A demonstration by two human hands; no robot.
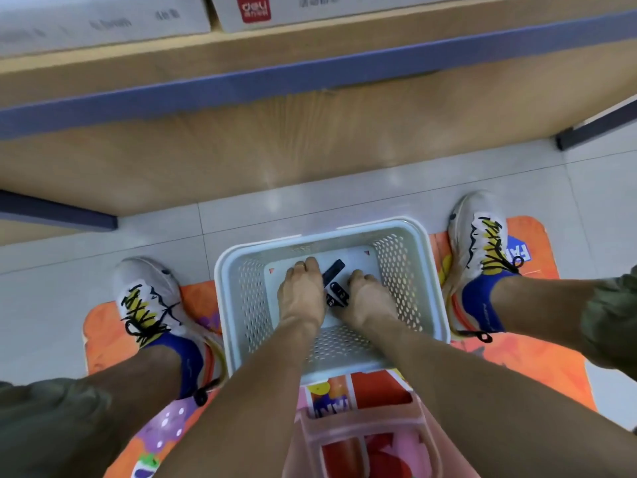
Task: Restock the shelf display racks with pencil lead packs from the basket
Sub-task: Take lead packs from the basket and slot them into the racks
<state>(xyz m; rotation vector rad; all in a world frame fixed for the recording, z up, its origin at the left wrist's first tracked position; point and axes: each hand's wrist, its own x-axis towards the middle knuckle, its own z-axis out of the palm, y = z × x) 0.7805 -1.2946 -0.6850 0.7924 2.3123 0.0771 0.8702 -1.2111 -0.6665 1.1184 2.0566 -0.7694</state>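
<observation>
A pale perforated basket stands on the floor between my feet. Both hands reach down into it. My left hand lies knuckles up over the basket floor, fingers curled down beside a long black pencil lead pack. My right hand is curled over two more small black packs that show between the hands. Whether either hand actually grips a pack is hidden under the fingers. The shelf's wooden front rises just beyond the basket.
An orange printed mat lies under the basket and my shoes. A translucent pink stool sits below me. White boxes stand on the shelf behind a blue rail. Grey tiled floor spreads left and right.
</observation>
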